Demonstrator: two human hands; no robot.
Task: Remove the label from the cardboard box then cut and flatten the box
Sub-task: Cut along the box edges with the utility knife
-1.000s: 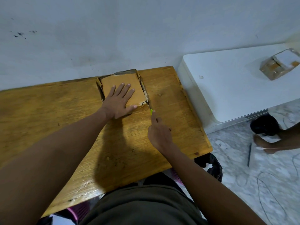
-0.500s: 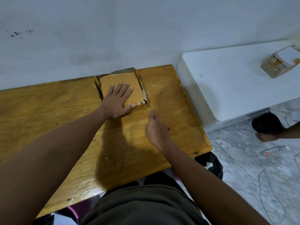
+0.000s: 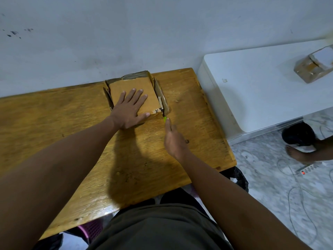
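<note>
A brown cardboard box point(image 3: 153, 87) lies low on the wooden table point(image 3: 72, 127), against the wall, its side flaps spread out. My left hand point(image 3: 130, 109) presses flat on its top panel, fingers apart. A scrap of label printed "34" point(image 3: 156, 110) remains at the box's near right corner. My right hand point(image 3: 173, 139) is closed around a green-handled cutter point(image 3: 164, 119), whose tip touches that near right corner. The blade itself is hidden.
A white cabinet top point(image 3: 261, 91) stands right of the table with another taped box point(image 3: 313, 67) on it. Another person's foot point(image 3: 297, 154), a power strip point(image 3: 306, 170) and cables lie on the marble floor. A black bin bag point(image 3: 239, 177) hangs by the table's corner.
My right hand with the cutter has moved slightly forward to the box's near right corner. My left hand stays pressed on the box. The other person's foot has shifted on the floor.
</note>
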